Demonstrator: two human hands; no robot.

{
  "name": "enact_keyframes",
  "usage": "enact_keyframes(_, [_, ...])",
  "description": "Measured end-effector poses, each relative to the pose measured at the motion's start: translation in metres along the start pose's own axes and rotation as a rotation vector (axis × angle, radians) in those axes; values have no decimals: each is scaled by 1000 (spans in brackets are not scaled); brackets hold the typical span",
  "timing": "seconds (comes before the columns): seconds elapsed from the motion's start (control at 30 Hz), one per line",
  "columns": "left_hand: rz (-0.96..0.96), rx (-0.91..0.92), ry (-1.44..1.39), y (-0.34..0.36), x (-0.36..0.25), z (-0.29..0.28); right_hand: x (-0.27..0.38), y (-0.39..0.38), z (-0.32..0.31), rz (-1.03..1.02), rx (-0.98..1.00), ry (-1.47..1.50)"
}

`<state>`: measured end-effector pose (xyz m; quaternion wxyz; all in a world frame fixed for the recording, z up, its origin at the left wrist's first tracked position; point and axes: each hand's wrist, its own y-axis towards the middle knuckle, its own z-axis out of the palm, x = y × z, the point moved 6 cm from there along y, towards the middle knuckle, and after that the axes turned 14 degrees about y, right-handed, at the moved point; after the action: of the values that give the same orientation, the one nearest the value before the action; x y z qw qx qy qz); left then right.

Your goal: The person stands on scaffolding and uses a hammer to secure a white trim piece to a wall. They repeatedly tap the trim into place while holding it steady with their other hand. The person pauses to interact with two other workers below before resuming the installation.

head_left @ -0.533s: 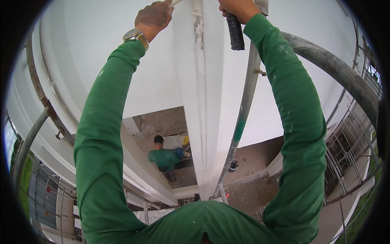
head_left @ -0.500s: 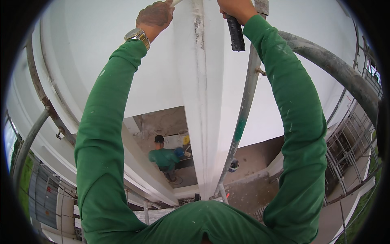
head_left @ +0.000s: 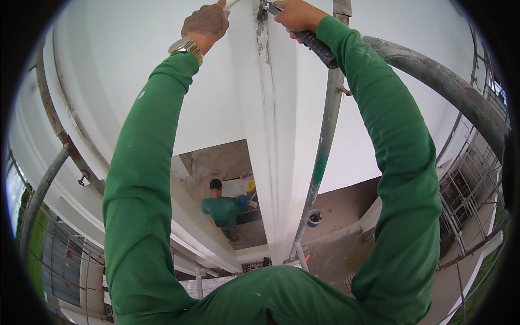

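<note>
At the top of the view, my right hand (head_left: 299, 16) is closed round a hammer (head_left: 322, 52) with a black grip. Its small metal head meets a rough, chipped strip (head_left: 263, 40) along the edge of a white column (head_left: 277, 135). To the left, my left hand (head_left: 207, 21), with a wristwatch (head_left: 185, 46) above the green sleeve, is closed on a pale rod (head_left: 231, 3). Most of that rod lies beyond the top edge, so its kind is hidden.
A curved scaffold tube (head_left: 439, 73) and an upright pole (head_left: 326, 130) stand by my right arm. More scaffold tubing (head_left: 46, 184) is at the left. Far below, a person (head_left: 221, 208) in green works near a bucket (head_left: 314, 218).
My right hand has swung left and turned the hammer, bringing its head into view against the chipped strip. My left hand has barely moved.
</note>
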<state>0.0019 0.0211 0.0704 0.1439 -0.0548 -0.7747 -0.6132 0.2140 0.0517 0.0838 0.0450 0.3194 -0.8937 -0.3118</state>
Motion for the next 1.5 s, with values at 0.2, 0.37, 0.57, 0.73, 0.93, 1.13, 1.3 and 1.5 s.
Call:
enact_keyframes(0.2, [26,74,35,-7,10,-7,90,-78,-50,182,-576,736])
enact_keyframes(0.37, [61,66,15,-4,-2,-1,50,-32,-63,-141,-913,252])
enact_keyframes(0.57, [85,41,19,-21,16,14,106,-76,-64,84,-474,669])
enact_keyframes(0.73, [57,-10,-41,-17,-3,16,54,-45,-58,-92,-939,271])
enact_keyframes(0.93, [-24,252,-43,-34,-2,17,20,-63,14,209,-498,663])
enact_keyframes(1.13, [-76,507,-561,-212,-31,-3,87,-221,140,366,-348,1470])
enact_keyframes(1.3, [-288,1153,-880,-477,-49,6,117,-441,343,853,40,1374])
enact_keyframes(1.5, [-800,1502,-588,-888,-40,-116,175,-732,498,1295,500,864])
